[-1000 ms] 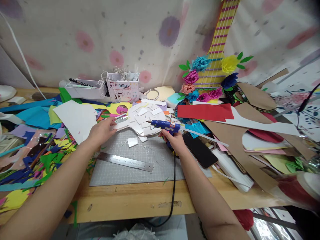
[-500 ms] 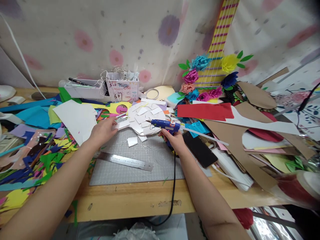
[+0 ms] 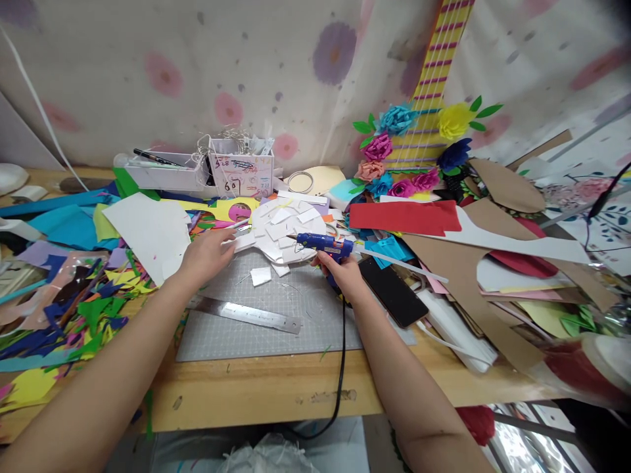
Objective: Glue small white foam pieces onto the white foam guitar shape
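My right hand (image 3: 342, 272) is wrapped round a blue glue gun (image 3: 324, 244), its nozzle pointing left over the white pieces. A translucent glue stick (image 3: 404, 261) sticks out of the gun's back, and a black cord hangs from the handle. The fingers of my left hand (image 3: 210, 253) are closed at the end of a white board strip (image 3: 245, 244); the fingertips are partly hidden. Beside the strip lies a rounded white board shape (image 3: 288, 226) covered with several small white pieces. One loose white piece (image 3: 261, 276) rests on the grey cutting mat (image 3: 221, 345), above a steel ruler (image 3: 251, 315).
Colourful paper scraps (image 3: 98, 309) are heaped at the left. A black phone (image 3: 393, 292) and brown cardboard cutouts (image 3: 453, 276) lie at the right. Behind stand a white box (image 3: 241, 174) and a yellow guitar-shaped piece (image 3: 428, 92) with paper flowers.
My left hand has shifted slightly right along the white strip. The glue gun stays almost in place in my right hand. The whole view has moved a little.
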The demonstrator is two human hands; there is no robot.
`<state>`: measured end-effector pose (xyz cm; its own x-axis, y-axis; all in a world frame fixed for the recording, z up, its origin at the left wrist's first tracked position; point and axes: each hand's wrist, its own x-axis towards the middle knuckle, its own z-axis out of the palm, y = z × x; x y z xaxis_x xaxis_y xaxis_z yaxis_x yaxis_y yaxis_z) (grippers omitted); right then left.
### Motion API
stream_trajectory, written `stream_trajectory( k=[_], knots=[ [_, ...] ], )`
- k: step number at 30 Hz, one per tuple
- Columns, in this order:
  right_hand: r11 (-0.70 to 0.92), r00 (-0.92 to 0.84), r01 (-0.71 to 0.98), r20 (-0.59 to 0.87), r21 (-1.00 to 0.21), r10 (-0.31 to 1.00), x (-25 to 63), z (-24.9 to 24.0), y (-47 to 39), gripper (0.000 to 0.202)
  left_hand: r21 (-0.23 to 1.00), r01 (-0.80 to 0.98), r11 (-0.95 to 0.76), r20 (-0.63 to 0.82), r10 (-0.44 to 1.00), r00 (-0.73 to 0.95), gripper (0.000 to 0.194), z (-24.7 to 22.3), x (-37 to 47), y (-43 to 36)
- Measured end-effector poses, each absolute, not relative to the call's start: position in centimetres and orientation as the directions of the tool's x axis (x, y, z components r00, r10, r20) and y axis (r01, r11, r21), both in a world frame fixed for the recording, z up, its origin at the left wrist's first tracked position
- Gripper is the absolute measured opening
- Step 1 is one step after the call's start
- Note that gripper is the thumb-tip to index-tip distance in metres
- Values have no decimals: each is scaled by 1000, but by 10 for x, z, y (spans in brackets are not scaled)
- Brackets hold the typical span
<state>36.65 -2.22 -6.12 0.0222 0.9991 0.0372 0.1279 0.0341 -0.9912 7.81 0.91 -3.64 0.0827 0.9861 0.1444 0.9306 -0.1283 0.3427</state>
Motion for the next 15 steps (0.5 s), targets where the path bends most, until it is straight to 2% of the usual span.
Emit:
stream_trajectory(
  k=[7,15],
  knots=[
    [25,10,169,27,-985,1000,368,-62,-22,41,284,948,-146,119,986,116,45,-39,87,9],
    [25,14,154,28,-988,1000,367,-67,-21,40,355,912,-207,186,971,148,45,-40,93,-4]
  ],
)
